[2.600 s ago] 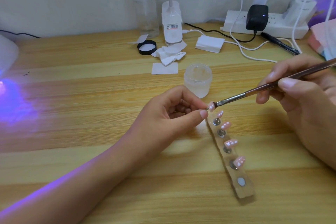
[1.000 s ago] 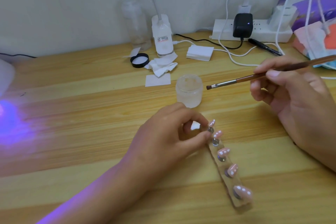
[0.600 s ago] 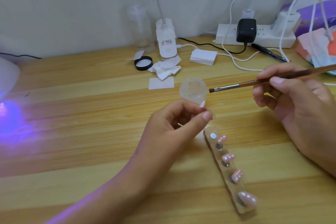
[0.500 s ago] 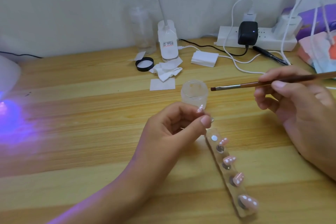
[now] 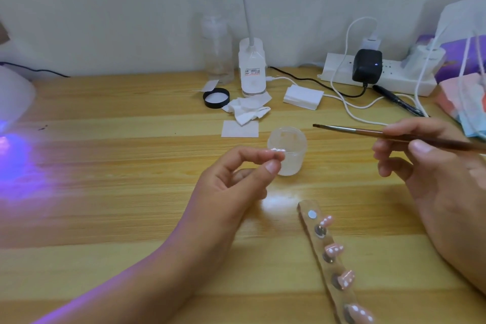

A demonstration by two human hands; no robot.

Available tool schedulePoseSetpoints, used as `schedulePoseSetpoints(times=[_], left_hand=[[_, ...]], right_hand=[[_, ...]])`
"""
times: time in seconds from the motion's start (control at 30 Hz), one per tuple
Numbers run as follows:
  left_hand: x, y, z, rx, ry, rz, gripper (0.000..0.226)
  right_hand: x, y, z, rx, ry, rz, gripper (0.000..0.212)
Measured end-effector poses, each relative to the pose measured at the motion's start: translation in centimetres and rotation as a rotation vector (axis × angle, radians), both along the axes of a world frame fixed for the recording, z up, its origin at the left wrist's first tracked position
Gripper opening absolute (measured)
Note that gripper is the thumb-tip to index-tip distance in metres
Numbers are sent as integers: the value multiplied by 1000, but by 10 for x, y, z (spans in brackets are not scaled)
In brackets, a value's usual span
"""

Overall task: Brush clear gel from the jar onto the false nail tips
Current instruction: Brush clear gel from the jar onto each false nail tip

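My left hand (image 5: 234,184) pinches one pink false nail tip (image 5: 277,151) between thumb and fingers, held up just in front of the clear gel jar (image 5: 288,150). The jar stands open on the wooden desk. My right hand (image 5: 434,173) grips a thin brown brush (image 5: 381,134), its flat tip pointing left above and right of the jar. A clear strip holder (image 5: 328,263) lies at the lower right with several pink tips on studs; its top stud (image 5: 312,214) is bare.
Behind the jar lie white wipes (image 5: 240,129), crumpled tissue (image 5: 247,112) and a black lid (image 5: 216,97). A lamp base (image 5: 252,71), clear bottle (image 5: 218,52), power strip (image 5: 378,76) and cables line the back. A UV lamp (image 5: 13,95) glows purple at the left.
My left hand took the top nail tip off the holder and raised it toward the jar. The brush drew back from the nails and now hovers level near the jar.
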State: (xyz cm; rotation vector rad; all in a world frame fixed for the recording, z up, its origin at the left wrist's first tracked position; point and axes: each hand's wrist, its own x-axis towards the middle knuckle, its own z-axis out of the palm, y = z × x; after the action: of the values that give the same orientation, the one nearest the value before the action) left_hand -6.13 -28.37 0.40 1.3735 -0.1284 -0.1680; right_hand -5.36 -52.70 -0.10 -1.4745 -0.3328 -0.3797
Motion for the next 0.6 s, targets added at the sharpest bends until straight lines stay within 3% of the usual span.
schedulePoseSetpoints(times=[0.2, 0.6], left_hand=[[0, -2, 4, -191, 99, 20, 15], [0, 0, 4, -7, -50, -255, 4]], right_hand=[[-4, 1, -5, -113, -51, -42, 21], [-19, 11, 0, -341, -133, -41, 21]])
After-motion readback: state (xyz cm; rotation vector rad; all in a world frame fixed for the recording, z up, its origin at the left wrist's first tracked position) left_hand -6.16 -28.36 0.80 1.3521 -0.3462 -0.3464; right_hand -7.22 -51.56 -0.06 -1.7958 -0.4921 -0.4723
